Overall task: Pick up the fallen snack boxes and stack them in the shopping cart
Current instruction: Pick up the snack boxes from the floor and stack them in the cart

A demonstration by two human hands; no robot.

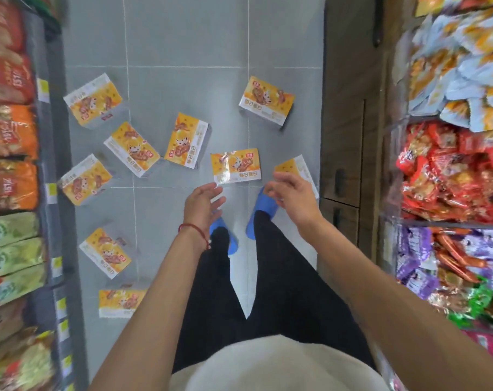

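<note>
head view: the nearest snack box (235,166) lies flat on the grey floor (183,52), just ahead of and between our left hand (203,203) and right hand (291,197), both loosely spread and holding nothing. a second box (294,166) is partly hidden behind our right hand. other boxes (131,148) lie scattered to the left, and packed shelves (52,153) flank the aisle.

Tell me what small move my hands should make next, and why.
Probably lower both hands onto the middle snack box and grip its sides. The left hand and right hand are open and empty, poised at either end of its near edge. It lies flat on the floor just ahead of the blue slippers. The other boxes lie farther out. No cart is in view.
</note>
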